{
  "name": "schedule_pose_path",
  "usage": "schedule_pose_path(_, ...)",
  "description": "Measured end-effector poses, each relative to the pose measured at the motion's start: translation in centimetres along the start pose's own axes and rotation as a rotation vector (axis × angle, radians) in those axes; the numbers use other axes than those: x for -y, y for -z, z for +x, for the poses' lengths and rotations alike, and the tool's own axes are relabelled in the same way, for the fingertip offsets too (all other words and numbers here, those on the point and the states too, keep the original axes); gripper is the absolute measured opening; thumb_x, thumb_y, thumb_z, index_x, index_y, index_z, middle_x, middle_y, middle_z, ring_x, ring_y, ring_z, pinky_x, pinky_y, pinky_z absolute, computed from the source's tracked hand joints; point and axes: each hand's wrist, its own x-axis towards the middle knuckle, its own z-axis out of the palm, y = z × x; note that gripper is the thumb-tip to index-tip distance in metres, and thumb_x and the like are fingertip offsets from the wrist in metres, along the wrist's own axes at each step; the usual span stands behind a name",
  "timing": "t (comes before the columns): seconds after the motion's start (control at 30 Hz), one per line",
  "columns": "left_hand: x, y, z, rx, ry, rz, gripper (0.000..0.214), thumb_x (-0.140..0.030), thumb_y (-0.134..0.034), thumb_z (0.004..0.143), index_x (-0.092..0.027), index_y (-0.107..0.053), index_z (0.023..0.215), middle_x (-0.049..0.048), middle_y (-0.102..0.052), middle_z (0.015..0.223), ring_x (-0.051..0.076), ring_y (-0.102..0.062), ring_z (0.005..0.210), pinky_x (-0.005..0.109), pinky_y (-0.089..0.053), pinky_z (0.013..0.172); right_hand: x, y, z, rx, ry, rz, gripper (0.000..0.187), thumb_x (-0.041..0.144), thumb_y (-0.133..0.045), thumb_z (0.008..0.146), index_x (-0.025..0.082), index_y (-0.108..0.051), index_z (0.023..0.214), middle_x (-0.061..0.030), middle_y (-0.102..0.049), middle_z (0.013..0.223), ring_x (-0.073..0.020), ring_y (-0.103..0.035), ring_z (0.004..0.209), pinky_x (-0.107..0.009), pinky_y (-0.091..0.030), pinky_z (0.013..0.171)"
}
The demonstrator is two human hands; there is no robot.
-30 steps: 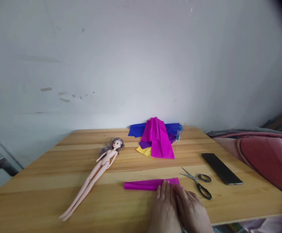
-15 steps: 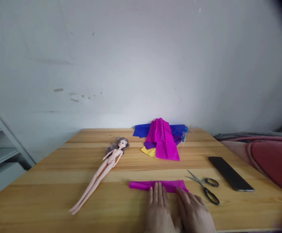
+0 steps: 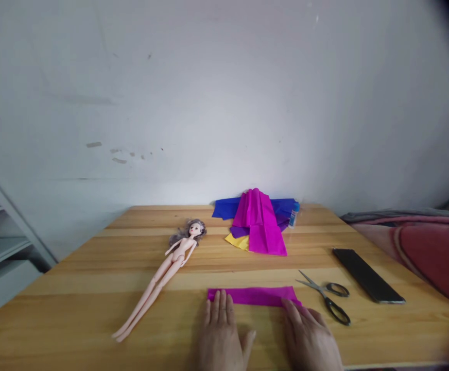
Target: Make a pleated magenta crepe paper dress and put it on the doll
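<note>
Magenta and narrow, a strip (image 3: 253, 296) is spread across the near part of a wooden table (image 3: 73, 291). Its left end is pressed by the left hand (image 3: 223, 337), flat, fingers straight, nothing gripped; its right end is touched by the right hand (image 3: 310, 336), whether pinched cannot be told. Smoothing appears in hand; even pressure lengthwise seems called for. Beyond lie scissors (image 3: 323, 293), a doll (image 3: 178, 255), piled sheets (image 3: 265, 231).

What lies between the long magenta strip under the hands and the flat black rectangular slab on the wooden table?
Metal scissors with black looped handles, blades parted, lie between the magenta strip and the black slab; the head view shows it.
</note>
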Motion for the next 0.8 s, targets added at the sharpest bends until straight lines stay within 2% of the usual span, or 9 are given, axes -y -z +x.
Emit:
schedule_pose_path(0.23,1.9,1.0,0.0,-0.014,0.026,0.072,0.071,-0.051,-0.038,0.082,-0.001,-0.041,0.132,0.0204,-0.03,0.14,0.033,-0.03,0.132,0.053,-0.025,0.108,0.2,0.1,0.0,0.048,-0.044,0.038,0.028,0.018,-0.045,0.083,0.019,-0.054,0.11,-0.0077,-0.071,0.086,-0.0198,-0.065,0.07,-0.032,-0.046,0.07)
schedule_pose_path(0.47,2.0,0.9,0.0,0.003,0.023,0.091,0.071,-0.051,-0.035,0.083,0.0,-0.039,0.133,0.0212,-0.03,0.141,0.032,-0.028,0.133,0.052,-0.022,0.109,-0.3,0.6,-0.4,0.065,-0.13,-0.037,0.03,0.02,-0.043,0.084,0.017,-0.054,0.112,-0.0102,-0.071,0.096,-0.0212,-0.066,0.08,-0.037,-0.043,0.078)
schedule_pose_path(0.63,2.1,0.7,-0.1,0.006,0.026,0.093,0.072,-0.051,-0.033,0.083,-0.001,-0.037,0.134,0.0202,-0.028,0.142,0.031,-0.026,0.134,0.052,-0.021,0.11,-1.0,1.0,-0.6,0.104,-0.086,-0.048,0.029,0.023,-0.046,0.083,0.021,-0.056,0.11,-0.0084,-0.07,0.099,-0.0244,-0.063,0.094,-0.044,-0.037,0.088)
schedule_pose_path(0.8,1.9,1.2,-0.4,-0.005,0.03,0.084,0.069,-0.048,-0.035,0.084,-0.002,-0.038,0.134,0.0193,-0.028,0.142,0.031,-0.027,0.134,0.052,-0.02,0.11,-1.5,1.3,-0.8,0.086,-0.123,-0.078,0.029,0.022,-0.044,0.084,0.021,-0.056,0.109,-0.0082,-0.071,0.094,-0.0258,-0.063,0.091,-0.049,-0.035,0.089)
